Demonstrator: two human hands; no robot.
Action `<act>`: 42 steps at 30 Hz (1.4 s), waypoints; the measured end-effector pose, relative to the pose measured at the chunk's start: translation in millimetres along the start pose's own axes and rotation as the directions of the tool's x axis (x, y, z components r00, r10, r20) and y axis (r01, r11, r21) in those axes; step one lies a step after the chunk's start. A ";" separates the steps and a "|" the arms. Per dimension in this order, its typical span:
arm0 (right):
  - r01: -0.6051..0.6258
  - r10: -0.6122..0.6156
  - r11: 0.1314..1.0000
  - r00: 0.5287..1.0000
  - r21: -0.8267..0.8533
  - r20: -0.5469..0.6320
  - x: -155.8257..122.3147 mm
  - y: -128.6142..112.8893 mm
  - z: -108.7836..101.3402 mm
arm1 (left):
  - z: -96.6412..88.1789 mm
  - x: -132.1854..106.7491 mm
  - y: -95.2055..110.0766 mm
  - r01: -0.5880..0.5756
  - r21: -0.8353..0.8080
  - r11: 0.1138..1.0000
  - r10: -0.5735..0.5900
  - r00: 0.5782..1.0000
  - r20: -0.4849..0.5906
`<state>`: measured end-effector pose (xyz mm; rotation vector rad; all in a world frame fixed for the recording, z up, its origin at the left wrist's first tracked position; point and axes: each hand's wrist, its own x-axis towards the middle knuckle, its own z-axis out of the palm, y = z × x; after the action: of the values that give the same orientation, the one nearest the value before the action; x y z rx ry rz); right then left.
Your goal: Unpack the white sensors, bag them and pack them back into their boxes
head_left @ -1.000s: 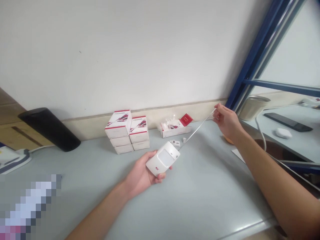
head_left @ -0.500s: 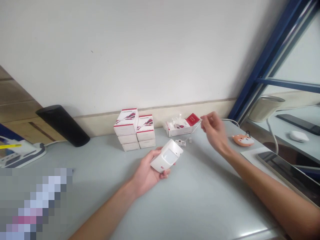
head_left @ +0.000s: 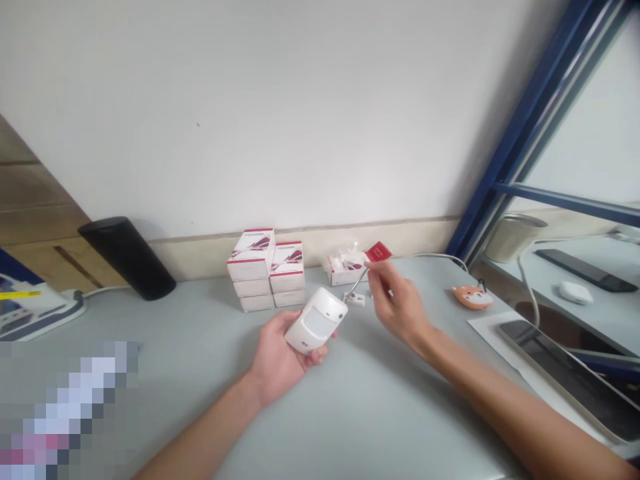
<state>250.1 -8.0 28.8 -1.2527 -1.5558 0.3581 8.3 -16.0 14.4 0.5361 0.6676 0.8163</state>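
My left hand [head_left: 280,357] grips a white sensor unit [head_left: 316,321] with a frosted window, held above the grey table [head_left: 390,413]. A thin metal antenna [head_left: 356,285] sticks out of the unit's top right corner. My right hand [head_left: 395,300] pinches the tip of that antenna, close to the unit, so only a short length shows. A small white part [head_left: 354,298] lies on the table just behind the two hands.
Stacked white-and-red boxes [head_left: 267,267] and an open box with bagged parts [head_left: 353,261] stand by the wall. A black cylinder [head_left: 127,257] lies at the left. An orange fox figure [head_left: 472,296], a tablet [head_left: 570,377] and a blue frame [head_left: 520,127] are to the right.
My right hand moved left from the blue frame toward the unit, and the long drawn-out antenna has shortened. My left hand kept hold of the unit.
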 end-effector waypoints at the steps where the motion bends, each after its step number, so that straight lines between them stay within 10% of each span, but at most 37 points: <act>1: 0.013 -0.013 1.000 0.999 0.000 0.037 -2.0 0.4 2.0 | 0.1 -0.4 0.1 -0.005 -0.014 1.000 0.005 1.000 -0.003; 15: 0.218 -0.127 0.960 0.898 -0.175 0.422 -14.5 3.6 18.2 | 7.8 -6.5 1.6 -0.082 -0.079 0.993 0.083 0.997 0.001; 22: 0.274 -0.174 0.769 0.959 -0.577 0.224 36.3 8.7 13.7 | 5.2 -4.7 5.5 -0.253 -0.163 0.954 0.233 0.963 -0.132; 31: 0.182 -0.110 0.700 0.983 -0.691 0.148 67.4 -2.1 85.6 | 8.8 -0.6 3.4 -0.329 -0.115 0.937 0.301 0.931 -0.207; 36: 0.279 -0.231 0.715 0.960 -0.641 0.160 42.4 2.1 62.5 | 12.0 -2.0 -2.2 -0.423 -0.071 0.904 0.402 0.893 -0.202; 42: 0.377 -0.395 0.832 0.918 -0.406 0.042 9.1 2.7 37.4 | 19.7 -7.1 -12.2 -0.227 -0.109 0.968 0.216 0.971 -0.106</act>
<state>220.9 14.2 16.7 -1.1999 -1.8585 -0.2721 24.7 -32.2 21.9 0.4703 0.6464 1.0908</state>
